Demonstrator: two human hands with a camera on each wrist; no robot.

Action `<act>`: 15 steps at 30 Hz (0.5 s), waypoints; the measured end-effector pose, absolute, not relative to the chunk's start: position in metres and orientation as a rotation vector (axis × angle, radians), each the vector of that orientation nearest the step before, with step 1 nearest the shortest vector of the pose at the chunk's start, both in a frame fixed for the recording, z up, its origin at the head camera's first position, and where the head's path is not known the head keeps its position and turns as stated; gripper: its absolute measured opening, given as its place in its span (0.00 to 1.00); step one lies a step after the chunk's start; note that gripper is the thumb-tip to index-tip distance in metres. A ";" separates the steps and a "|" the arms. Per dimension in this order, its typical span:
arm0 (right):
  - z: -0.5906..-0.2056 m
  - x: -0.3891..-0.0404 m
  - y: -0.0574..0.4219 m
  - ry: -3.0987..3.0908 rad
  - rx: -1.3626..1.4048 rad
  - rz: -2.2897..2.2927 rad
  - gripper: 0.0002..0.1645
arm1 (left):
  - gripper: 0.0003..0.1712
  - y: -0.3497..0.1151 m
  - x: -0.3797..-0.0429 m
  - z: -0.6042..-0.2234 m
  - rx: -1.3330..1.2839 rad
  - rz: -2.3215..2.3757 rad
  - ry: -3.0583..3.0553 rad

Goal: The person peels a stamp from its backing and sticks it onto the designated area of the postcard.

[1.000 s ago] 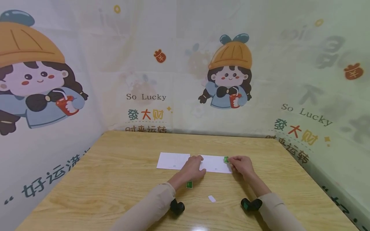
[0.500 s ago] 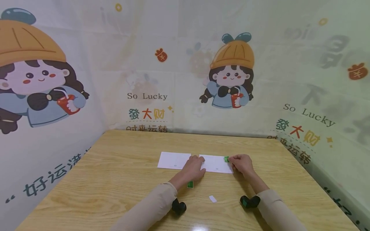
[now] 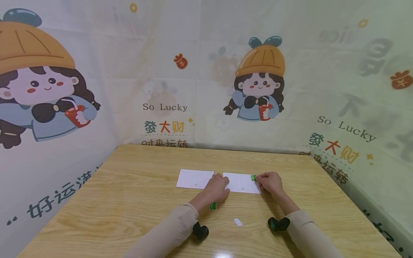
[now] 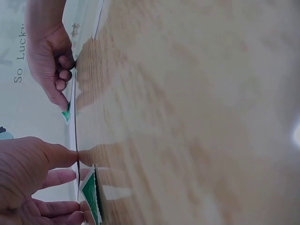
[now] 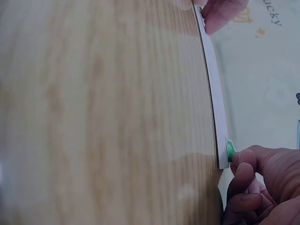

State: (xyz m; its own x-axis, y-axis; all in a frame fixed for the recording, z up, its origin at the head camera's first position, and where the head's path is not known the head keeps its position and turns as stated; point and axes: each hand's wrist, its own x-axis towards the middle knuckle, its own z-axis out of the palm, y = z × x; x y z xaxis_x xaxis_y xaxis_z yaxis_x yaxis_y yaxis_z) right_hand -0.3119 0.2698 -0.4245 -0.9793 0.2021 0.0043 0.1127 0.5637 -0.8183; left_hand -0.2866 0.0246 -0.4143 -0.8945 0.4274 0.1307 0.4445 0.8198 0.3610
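Note:
Two white envelopes lie side by side on the table. My left hand (image 3: 217, 188) rests on the left end of the right envelope (image 3: 240, 183), thumb and fingers spread and pressing it down. At that envelope's upper right corner, my right hand (image 3: 270, 182) pinches a small green stamp (image 3: 253, 177) between thumb and forefinger. In the right wrist view the stamp (image 5: 230, 151) stands partly raised at the envelope's end. Another green stamp (image 3: 212, 206) with a perforated edge lies on the table just below my left wrist. The left envelope (image 3: 193, 178) is partly covered by my left hand.
A small white paper slip (image 3: 238, 222) lies on the wooden table (image 3: 142, 208) between my forearms. Black wrist devices (image 3: 200, 232) sit at both sleeves. A printed cloth backdrop (image 3: 206, 136) stands behind the table.
Both hands stay almost in place. The right fingers keep hold of the stamp at the envelope's corner, with only a slight shift. The whole view has drifted a little.

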 end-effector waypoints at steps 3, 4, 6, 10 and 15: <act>-0.425 -0.313 0.270 -2.702 -0.270 1.385 0.13 | 0.16 0.024 -0.287 -0.414 -0.716 -0.601 -2.955; -0.425 -0.313 0.270 -2.705 -0.273 1.381 0.13 | 0.16 0.025 -0.287 -0.415 -0.718 -0.595 -2.957; -0.424 -0.314 0.269 -2.709 -0.275 1.373 0.13 | 0.16 0.025 -0.288 -0.415 -0.721 -0.586 -2.958; -0.423 -0.314 0.268 -2.712 -0.278 1.354 0.14 | 0.15 0.025 -0.289 -0.415 -0.720 -0.570 -2.968; -0.424 -0.314 0.267 -2.722 -0.257 1.309 0.14 | 0.15 0.024 -0.288 -0.414 -0.712 -0.568 -2.983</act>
